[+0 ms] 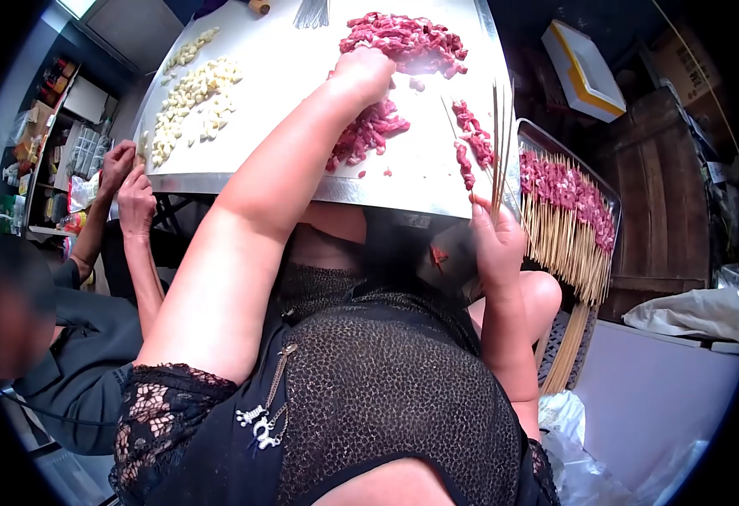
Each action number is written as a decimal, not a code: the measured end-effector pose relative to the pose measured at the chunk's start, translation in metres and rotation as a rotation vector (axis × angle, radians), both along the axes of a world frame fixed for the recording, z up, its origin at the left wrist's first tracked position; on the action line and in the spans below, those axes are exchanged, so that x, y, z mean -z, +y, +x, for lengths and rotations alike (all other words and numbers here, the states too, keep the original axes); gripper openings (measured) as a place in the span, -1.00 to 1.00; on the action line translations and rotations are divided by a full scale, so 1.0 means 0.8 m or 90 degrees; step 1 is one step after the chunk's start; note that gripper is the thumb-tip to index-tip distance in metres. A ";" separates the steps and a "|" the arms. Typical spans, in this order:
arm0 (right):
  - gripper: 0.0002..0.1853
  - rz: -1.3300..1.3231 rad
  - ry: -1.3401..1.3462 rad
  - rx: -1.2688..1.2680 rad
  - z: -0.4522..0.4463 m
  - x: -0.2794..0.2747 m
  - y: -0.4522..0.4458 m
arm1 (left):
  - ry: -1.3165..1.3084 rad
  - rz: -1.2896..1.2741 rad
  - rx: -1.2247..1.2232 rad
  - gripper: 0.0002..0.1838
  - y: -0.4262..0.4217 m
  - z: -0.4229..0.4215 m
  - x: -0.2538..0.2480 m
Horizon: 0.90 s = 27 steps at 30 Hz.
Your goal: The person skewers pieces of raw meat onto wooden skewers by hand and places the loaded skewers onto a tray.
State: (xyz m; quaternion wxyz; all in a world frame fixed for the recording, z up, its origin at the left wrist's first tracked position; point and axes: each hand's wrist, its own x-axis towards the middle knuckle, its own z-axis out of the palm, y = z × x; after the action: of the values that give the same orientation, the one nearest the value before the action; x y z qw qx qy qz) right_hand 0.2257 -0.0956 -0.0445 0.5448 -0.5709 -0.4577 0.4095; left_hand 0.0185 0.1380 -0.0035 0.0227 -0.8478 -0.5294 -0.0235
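My left hand (365, 74) reaches over the white tabletop (277, 93) between a far pile of red meat (416, 40) and a nearer pile (374, 133). Its fingers are curled together, and what they pinch is hidden. At the table's near right edge, my right hand (498, 244) is closed around several upright thin wooden skewers (499, 143). A skewer with meat threaded on it (465, 164) rises from its fingertips. Beside that lies more meat in a strip (474, 133).
A metal tray (525, 126) of many meat skewers (568, 198) stands at right. Peeled garlic cloves (192, 105) lie on the table's left side. A co-worker's hands (131, 181) are at the left edge. A white and yellow box (580, 72) is at upper right.
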 end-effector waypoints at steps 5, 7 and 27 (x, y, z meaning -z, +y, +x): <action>-0.77 -0.018 0.029 -0.038 0.001 0.003 -0.006 | -0.229 -0.072 -0.072 -0.84 0.008 -0.010 -0.001; -0.77 -0.011 0.012 -0.034 -0.002 0.000 -0.006 | -0.611 -0.260 -0.096 -0.79 0.000 -0.020 -0.006; -0.79 -0.031 0.012 -0.028 -0.012 0.005 -0.017 | -0.961 -0.324 -0.069 -0.74 -0.091 -0.029 -0.024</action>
State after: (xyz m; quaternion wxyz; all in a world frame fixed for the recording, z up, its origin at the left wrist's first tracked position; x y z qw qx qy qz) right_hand 0.2165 -0.1089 -0.0487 0.5258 -0.5700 -0.4546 0.4381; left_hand -0.0045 0.0650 0.0156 -0.5351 -0.5551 -0.4316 -0.4683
